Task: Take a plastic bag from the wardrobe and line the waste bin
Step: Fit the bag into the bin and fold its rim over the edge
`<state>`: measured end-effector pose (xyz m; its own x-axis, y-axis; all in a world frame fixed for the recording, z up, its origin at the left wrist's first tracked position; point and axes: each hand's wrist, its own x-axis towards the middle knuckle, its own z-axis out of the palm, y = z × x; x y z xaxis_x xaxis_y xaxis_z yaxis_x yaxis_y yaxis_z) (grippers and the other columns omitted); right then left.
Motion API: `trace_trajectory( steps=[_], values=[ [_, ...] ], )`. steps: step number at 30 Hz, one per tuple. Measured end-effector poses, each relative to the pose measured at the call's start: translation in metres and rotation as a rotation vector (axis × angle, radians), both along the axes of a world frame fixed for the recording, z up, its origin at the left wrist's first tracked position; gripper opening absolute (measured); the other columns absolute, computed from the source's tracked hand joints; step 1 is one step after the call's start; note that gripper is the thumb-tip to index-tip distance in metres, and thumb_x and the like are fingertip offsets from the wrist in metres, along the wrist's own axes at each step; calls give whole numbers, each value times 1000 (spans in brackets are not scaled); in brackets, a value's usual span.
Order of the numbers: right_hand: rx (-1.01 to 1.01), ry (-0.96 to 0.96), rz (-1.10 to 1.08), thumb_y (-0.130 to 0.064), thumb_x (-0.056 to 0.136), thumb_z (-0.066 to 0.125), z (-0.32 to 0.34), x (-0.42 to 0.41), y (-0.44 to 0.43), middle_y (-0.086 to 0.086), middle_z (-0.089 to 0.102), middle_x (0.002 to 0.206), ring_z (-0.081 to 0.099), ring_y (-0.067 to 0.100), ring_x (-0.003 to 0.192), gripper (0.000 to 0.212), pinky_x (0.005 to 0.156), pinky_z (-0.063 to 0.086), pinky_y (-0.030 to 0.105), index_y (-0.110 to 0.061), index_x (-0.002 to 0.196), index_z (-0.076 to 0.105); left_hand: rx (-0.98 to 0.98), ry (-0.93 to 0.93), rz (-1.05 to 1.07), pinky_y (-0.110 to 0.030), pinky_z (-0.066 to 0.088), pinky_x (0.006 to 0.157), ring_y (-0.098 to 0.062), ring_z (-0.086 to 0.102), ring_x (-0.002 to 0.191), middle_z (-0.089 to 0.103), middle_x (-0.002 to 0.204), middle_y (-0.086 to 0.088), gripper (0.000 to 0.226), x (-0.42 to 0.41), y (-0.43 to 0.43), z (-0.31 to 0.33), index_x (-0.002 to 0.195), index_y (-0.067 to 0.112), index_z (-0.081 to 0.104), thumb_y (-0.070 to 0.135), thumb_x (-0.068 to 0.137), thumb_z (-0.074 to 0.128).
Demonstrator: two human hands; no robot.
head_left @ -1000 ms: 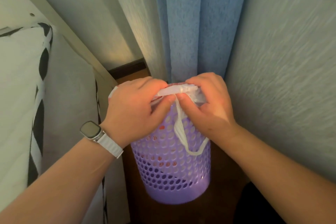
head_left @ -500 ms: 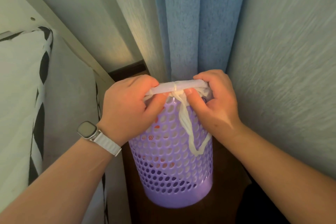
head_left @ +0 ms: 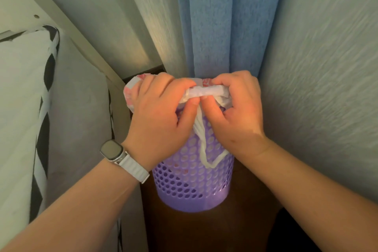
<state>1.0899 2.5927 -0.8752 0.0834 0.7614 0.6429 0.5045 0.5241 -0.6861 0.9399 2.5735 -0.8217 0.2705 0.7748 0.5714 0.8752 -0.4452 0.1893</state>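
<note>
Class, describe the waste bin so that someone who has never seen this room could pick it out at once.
Find the blue curtain in the corner. On the dark floor below it stands the waste bin: the only lilac thing, its wall full of round holes.

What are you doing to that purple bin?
A person is lining the bin with a plastic bag. The left hand and right hand both pinch the bag's rolled edge at the bin's near rim. A white handle of the bag hangs down the outside. Part of the bag puffs up past the left hand. The bin stands on the floor by a blue curtain.
</note>
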Motion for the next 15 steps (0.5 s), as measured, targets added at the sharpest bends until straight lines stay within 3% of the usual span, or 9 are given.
trace_trajectory(
  steps=[4,6,8,10,12,15],
  values=[
    [-37,4,95,-31,86,62,7,0,-5,-3,56,98,52,15,95,28,86,44,46,-11,106,63,27,-16,10,-39,34,77,-32,54,77,60,82,-11,17,-11,8,4,90,6,68,19,87,58],
    [-37,13,110,-31,85,62,8,3,-5,-7,54,105,54,16,102,33,93,44,53,-11,112,63,30,-26,12,-37,35,76,-33,53,74,59,79,-12,12,-17,12,6,85,3,65,14,84,59],
    [-40,3,86,-34,82,64,6,8,-3,-3,55,112,54,18,109,40,100,39,58,-11,115,63,23,-52,25,-46,42,75,-33,54,74,58,78,-12,10,-22,14,8,81,4,62,12,84,58],
    [-85,44,74,-37,80,64,4,13,1,1,55,119,51,20,117,46,107,36,48,-12,118,62,20,-93,26,-52,43,73,-30,53,73,56,76,-9,12,-24,15,9,78,5,59,14,86,56],
    [-129,128,85,-38,80,62,2,15,3,3,53,124,48,21,122,45,109,35,37,-14,119,61,23,-132,9,-49,42,71,-23,48,73,49,74,-2,16,-24,16,9,77,7,57,18,88,53],
    [-144,214,81,-33,79,60,-1,13,5,-1,50,124,48,19,124,34,109,36,38,-24,111,60,28,-149,-21,-48,40,69,-20,44,72,45,73,1,19,-23,17,6,76,8,56,20,89,52]
  ],
)
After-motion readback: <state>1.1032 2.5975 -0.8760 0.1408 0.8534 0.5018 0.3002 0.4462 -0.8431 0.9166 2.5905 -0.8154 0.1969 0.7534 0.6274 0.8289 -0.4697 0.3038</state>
